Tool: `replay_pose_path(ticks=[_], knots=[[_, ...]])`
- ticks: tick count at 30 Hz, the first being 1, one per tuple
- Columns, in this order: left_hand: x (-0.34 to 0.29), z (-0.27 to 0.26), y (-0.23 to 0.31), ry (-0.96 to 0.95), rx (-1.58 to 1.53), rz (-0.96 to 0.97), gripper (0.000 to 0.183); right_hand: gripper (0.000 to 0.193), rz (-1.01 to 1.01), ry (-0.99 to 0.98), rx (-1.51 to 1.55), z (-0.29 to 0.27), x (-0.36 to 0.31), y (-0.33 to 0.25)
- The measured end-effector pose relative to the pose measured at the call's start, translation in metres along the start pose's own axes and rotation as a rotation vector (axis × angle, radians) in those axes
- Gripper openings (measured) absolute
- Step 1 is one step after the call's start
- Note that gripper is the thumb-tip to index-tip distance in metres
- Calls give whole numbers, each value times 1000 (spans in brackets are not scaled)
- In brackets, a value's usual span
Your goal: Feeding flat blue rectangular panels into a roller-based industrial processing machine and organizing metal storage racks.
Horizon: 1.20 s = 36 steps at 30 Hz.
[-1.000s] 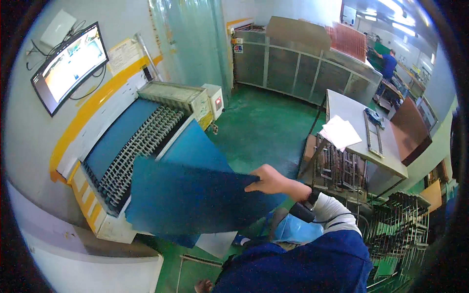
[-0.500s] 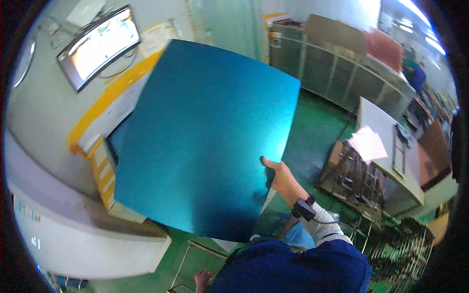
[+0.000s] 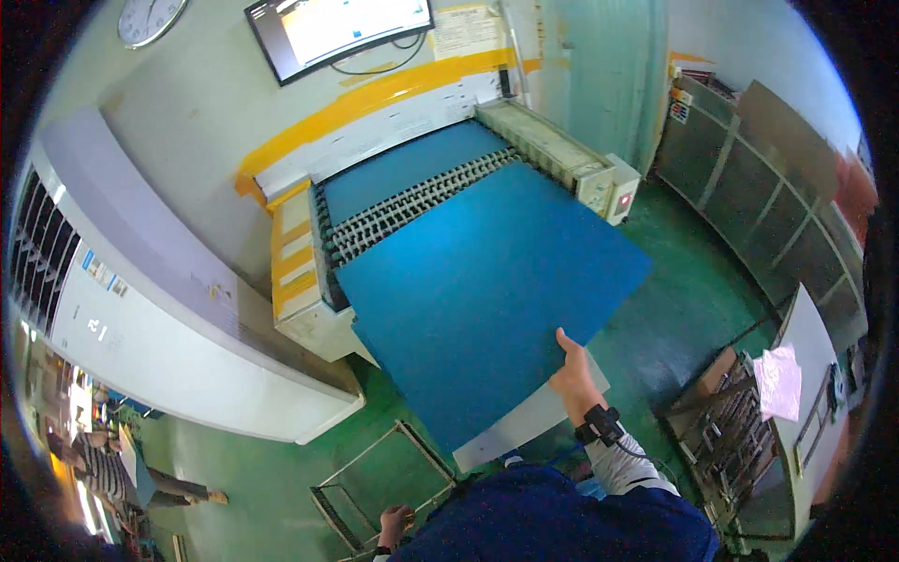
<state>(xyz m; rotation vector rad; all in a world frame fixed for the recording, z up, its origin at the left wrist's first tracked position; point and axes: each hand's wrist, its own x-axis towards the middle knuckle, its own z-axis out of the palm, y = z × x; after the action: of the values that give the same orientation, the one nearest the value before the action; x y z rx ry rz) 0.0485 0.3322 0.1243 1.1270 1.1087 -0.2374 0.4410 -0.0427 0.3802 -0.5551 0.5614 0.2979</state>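
- Big blue panel (image 3: 492, 300): held flat and slightly tilted, far edge resting on or just over the conveyor machine (image 3: 393, 201) rollers at 11 o'clock, near corner out over the green floor (image 3: 693, 309). Most of its span looks unsupported, so my read is that sag or a swing at the free corner is the main risk.
- Conveyor machine: another blue sheet (image 3: 403, 169) already lies on the rollers at 12 o'clock. Incoming panel could overlap or ride onto it if fed skewed; can't tell whether the two touch.
- Control box with red light (image 3: 618, 192) at 1 o'clock sits just beside the panel's right edge. Any yaw of the panel likely clips it.
- Pale board (image 3: 529, 421) shows under the panel's near edge at 6 o'clock; can't tell if it's carried along. If loose, it may slide off.
- Right hand (image 3: 573, 370): closed on the panel's near edge at 5 o'clock, thumb on top, fingers hidden underneath. A one-point pinch on a sheet this wide could slip or twist.
- Left hand (image 3: 395, 518): low at 7 o'clock near a wire rack (image 3: 375, 478), off the panel, fingers curled; can't tell if it grips anything.
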Motion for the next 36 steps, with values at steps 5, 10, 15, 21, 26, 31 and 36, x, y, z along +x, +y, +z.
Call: replay_pose_path(ticks=[5, 10, 15, 21, 26, 31, 36], knots=[[23, -25, -56, 8, 49, 99, 25, 16, 72, -11, -38, 12, 15, 21], [-2, 9, -25, 33, -141, -7, 23, 14, 158, -27, -318, -5, 55, 31], [8, 9, -26, 7, -104, 30, 22, 16, 200, -120, -448, 4, 63, 34], [6, 22, -19, 136, -176, -9, 21, 17, 179, -145, -432, 8, 82, 39], [9, 18, -19, 32, -103, -44, 29, 18, 171, -135, -416, 14, 83, 37], [22, 24, -29, -1, -327, -80, 26, 18, 132, -139, -405, 9, 103, 36], [27, 7, -58, -27, 372, 529, 19, 20, 161, -152, -438, 34, 105, 48]])
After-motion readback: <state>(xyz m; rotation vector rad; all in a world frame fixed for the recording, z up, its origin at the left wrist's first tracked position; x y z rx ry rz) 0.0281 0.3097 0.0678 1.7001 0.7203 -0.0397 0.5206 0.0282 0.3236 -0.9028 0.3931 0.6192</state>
